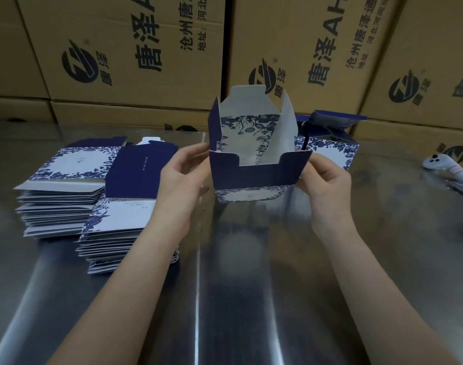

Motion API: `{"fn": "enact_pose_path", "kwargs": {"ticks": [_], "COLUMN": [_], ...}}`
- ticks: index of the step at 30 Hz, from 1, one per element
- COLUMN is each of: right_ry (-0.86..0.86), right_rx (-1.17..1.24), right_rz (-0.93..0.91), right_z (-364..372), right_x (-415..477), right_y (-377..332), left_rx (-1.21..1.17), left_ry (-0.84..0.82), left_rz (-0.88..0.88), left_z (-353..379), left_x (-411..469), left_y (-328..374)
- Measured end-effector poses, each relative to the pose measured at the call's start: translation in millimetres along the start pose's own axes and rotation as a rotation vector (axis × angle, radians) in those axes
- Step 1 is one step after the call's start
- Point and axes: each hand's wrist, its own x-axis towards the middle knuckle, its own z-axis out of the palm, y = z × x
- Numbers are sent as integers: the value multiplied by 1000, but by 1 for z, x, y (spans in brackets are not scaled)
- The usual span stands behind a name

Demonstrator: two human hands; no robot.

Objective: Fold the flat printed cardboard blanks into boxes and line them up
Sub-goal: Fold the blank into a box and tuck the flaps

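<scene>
A half-formed box (256,177) is gripped at both sides by the left hand (183,175) and right hand (328,180), and its upright flaps are judged next to be tucked in.

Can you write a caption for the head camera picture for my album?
A person's left hand and right hand hold a half-folded box at a metal table, flat blanks stacked beside it.

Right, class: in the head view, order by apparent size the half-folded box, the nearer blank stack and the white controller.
Tied first: nearer blank stack and half-folded box, which look alike.
Last: white controller.
</scene>
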Motion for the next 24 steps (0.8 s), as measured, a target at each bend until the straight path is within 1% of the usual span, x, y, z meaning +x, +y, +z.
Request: {"fn": "enact_pose_path", "kwargs": {"ticks": [4, 7, 11, 14, 20, 22, 24], "right_ry": [-12, -17, 11, -12, -16, -26, -26], "right_rx": [-38, -85, -115, -186, -398, -392, -389], "right_rz": [-57, -107, -146, -226, -323, -311, -283], "right_z": [5, 6, 7, 8, 6, 5, 4], "right_x": [-4, -7, -9, -8, -8, -7, -6], "right_y": [2, 5, 5, 3, 8, 9, 9], "left_rx": [85, 201, 300, 400, 656, 694, 652], "left_ry": [115, 214, 266, 243, 135, 125, 131], "left_rz": [161, 270, 460, 587, 731, 725, 681], "left_z": [3, 5, 7, 6, 5, 4, 3], "left_x": [-5, -7, -12, -13, -14, -11, -8], "left_y": [1, 1, -1, -6, -8, -9, -9]}}
